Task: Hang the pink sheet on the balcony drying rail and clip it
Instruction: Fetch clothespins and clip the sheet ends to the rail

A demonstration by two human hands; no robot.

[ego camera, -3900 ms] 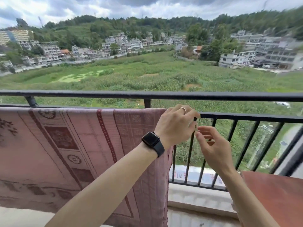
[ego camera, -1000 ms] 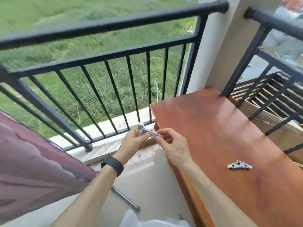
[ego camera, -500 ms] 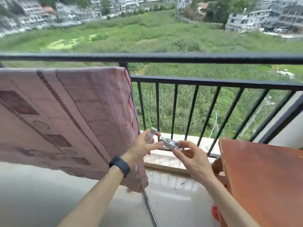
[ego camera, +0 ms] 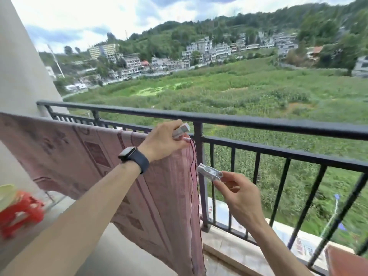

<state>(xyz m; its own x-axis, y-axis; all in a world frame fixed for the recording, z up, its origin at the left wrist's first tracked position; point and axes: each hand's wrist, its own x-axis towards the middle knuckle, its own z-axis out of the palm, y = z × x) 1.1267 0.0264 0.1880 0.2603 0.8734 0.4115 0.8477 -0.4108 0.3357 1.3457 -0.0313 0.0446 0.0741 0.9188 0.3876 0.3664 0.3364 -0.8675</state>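
Observation:
The pink patterned sheet point(ego camera: 83, 156) hangs over the lower black rail point(ego camera: 258, 149) of the balcony railing, spread to the left. My left hand point(ego camera: 165, 143), with a dark watch on the wrist, is at the sheet's top right corner and holds a white clip point(ego camera: 181, 130) against the rail there. My right hand point(ego camera: 239, 194) is lower, just right of the sheet's edge, pinching a second white clip point(ego camera: 209, 171) by its tail. That clip points toward the sheet's edge and is apart from it.
The top handrail point(ego camera: 278, 124) runs above the draped rail. A red plastic stool point(ego camera: 20, 212) with a pale green item on it stands at the left. A corner of a brown table point(ego camera: 346, 261) shows at the bottom right. A wall pillar point(ego camera: 22, 66) is at the left.
Both hands were low near the table with the clips. They have risen to the railing; my left hand now holds its clip at the sheet's top right corner, my right hand stays below it.

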